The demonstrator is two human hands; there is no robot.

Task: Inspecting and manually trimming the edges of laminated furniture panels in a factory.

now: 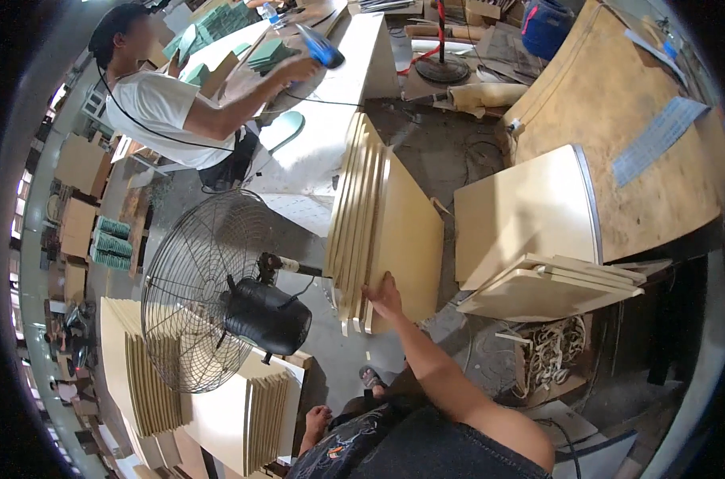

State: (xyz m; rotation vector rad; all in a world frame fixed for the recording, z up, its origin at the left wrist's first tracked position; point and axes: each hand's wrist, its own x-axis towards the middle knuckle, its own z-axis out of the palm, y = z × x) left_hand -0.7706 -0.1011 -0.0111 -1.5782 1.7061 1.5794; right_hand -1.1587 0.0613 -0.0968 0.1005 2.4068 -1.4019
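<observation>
right hand (385,297): on the lower near edge of the front pale beige board with rounded corners (406,243); fingers curled over that edge, grasping it
left hand: out of frame, can't tell its state
front board: upright on edge, outermost of a stack of similar beige boards (353,209) leaning together on the grey concrete floor (346,359), just beside the fan
forearm: comes up from the lower edge, bare, reaching to the stack
feet: one bare foot in a sandal (370,377) just below the stack, the other foot (316,417) lower left
black wire-cage pedestal fan (211,291): left of the stack, cage facing left, motor housing toward the person
more board stacks: one standing behind the fan at lower left (151,375); another lying flat at right (550,289) with a large beige panel (526,215) leaning above it
large brown plywood worktop (626,136): upper right, with a pale printed strip on it
other person: white shirt (159,112), upper left, standing at a long white worktop (330,120), their hand holding a blue power tool (321,48)
green pieces (270,54): stacked on that white worktop, near the tool
</observation>
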